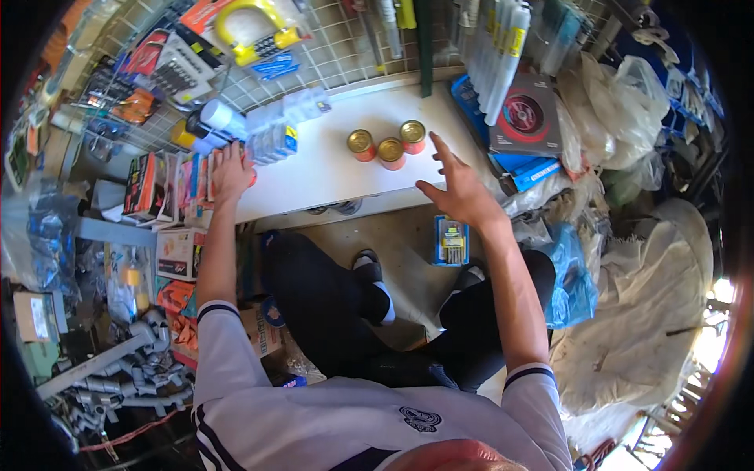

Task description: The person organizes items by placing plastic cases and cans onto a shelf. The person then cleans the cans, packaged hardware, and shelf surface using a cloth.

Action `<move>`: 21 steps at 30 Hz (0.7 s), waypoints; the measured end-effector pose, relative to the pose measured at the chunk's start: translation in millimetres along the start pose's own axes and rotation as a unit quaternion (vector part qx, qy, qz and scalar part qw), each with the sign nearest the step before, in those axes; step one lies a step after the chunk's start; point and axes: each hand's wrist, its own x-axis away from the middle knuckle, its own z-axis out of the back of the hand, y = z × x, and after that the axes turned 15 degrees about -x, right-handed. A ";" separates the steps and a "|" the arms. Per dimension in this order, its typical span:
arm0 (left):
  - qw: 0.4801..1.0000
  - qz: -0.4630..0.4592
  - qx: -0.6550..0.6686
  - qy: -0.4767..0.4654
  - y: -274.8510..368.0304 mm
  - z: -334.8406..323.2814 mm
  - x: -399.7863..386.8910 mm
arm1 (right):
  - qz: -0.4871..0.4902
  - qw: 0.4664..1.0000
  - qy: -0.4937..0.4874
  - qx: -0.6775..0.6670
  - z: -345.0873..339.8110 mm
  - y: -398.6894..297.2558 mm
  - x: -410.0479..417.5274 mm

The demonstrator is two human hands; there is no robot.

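On the white shelf [318,171] stand three small tins with gold lids: a left tin [361,145], a middle tin [391,153] and a right tin [413,136]. My right hand [462,188] hovers with spread fingers just right of the tins, holding nothing. At the shelf's left end, my left hand [231,173] reaches over a small red-orange object [253,175], mostly hidden behind it; whether the fingers grip it cannot be told. Beside that hand are a stack of clear plastic boxes [272,146] and a row of upright packets [177,182].
A wire grid [330,41] with hanging packaged tools rises behind the shelf. A boxed disc [525,115] and plastic bags [618,112] crowd the right. A blue-edged pack of bits [452,241] lies below the shelf's front edge, and grey pipe fittings [129,377] fill the lower left.
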 end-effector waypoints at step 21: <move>0.988 0.018 0.073 0.134 -1.1 32.1 42.1 | 0.005 1.000 -0.004 0.016 -1.7 10.5 0.3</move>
